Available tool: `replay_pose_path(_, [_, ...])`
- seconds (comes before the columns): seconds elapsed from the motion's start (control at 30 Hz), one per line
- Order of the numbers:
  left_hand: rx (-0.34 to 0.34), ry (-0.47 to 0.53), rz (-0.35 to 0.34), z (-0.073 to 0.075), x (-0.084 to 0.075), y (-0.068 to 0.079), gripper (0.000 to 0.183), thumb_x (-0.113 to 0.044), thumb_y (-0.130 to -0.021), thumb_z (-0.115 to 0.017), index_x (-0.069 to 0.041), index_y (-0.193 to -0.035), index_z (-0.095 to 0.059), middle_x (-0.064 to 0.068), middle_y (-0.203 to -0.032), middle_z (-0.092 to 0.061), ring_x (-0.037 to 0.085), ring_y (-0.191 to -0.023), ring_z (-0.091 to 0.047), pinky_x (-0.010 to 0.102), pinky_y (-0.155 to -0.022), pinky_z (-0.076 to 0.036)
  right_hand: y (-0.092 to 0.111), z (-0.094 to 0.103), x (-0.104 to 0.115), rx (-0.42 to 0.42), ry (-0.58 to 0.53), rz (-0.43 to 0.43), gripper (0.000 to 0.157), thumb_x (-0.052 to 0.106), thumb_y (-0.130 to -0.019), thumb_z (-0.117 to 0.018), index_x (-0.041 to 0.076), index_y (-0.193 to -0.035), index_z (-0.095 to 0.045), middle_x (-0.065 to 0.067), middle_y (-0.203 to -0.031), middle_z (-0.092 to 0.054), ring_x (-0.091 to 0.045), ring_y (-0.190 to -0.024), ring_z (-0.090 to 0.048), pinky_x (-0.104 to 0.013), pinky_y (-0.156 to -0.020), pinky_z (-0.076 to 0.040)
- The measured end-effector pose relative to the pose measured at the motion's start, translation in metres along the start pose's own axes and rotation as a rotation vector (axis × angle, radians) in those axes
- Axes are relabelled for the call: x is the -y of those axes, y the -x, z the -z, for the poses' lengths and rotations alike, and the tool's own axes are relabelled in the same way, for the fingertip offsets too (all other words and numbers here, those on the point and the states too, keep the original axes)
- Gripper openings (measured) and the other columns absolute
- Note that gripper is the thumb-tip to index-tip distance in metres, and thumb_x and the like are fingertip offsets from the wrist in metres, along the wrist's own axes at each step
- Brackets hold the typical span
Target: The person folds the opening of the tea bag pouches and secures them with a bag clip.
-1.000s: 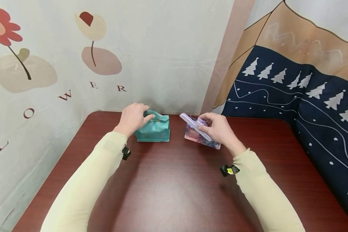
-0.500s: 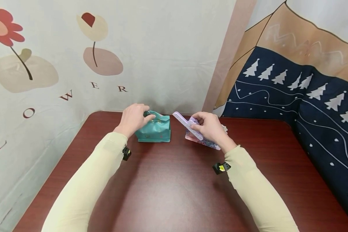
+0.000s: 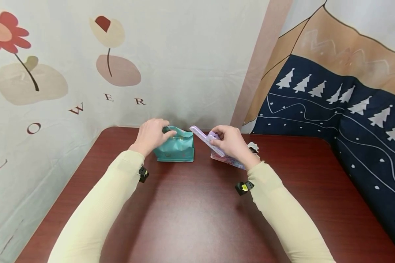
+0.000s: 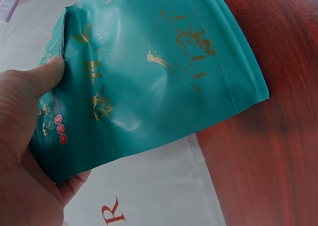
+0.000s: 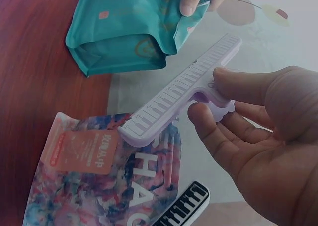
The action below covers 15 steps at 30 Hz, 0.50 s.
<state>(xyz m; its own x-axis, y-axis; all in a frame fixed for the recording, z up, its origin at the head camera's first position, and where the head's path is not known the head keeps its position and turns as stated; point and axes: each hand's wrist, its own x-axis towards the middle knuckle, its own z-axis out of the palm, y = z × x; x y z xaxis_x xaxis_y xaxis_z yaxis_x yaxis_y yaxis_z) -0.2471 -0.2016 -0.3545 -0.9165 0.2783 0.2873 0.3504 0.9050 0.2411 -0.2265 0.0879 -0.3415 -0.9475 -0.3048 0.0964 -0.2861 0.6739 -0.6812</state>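
A teal pouch bag (image 3: pixel 176 149) with gold print stands near the table's back edge. My left hand (image 3: pixel 150 136) pinches its folded top, thumb on one side and fingers behind, as the left wrist view shows. To the right, my right hand (image 3: pixel 232 142) holds a lilac bag clip (image 5: pixel 184 89) by its handle, between thumb and fingers. Piano keys are moulded along the clip's long bar. In the head view the clip slants, its upper end close to the teal bag's right side; the right wrist view shows a gap between them.
Below the right hand lies a pink and blue patterned pouch (image 5: pixel 94 161), partly hidden in the head view. A second clip with black and white keys (image 5: pixel 184 206) is at that pouch's edge. A printed cloth (image 3: pixel 197 65) hangs behind the dark red table (image 3: pixel 184 204).
My right hand has carried the lilac clip left, from over the patterned pouch towards the teal bag, uncovering the black and white clip. My left hand keeps its hold on the teal bag.
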Motion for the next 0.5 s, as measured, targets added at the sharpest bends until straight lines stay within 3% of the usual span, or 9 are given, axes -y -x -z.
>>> replay_pose_path(0.27, [-0.013, 0.002, -0.004, 0.001, 0.0, 0.001, 0.029, -0.036, -0.093, -0.077, -0.01, -0.085, -0.068, 0.007, -0.082, -0.067, 0.032, -0.079, -0.063, 0.046, -0.068, -0.05, -0.008, -0.007, 0.006, 0.004, 0.008, -0.008, 0.024, 0.016, -0.093, -0.078, 0.011, -0.117, -0.074, -0.011, -0.108, -0.073, -0.025, -0.095, -0.066, -0.04, -0.086, -0.055])
replay_pose_path(0.5, [-0.009, 0.004, -0.001, 0.001, -0.001, 0.001, 0.03, -0.037, -0.093, -0.077, -0.011, -0.082, -0.066, 0.006, -0.078, -0.064, 0.031, -0.078, -0.061, 0.046, -0.067, -0.049, -0.016, -0.015, 0.01, -0.029, 0.035, 0.036, 0.022, 0.013, -0.092, -0.079, 0.009, -0.113, -0.075, -0.011, -0.105, -0.074, -0.024, -0.093, -0.067, -0.039, -0.084, -0.054])
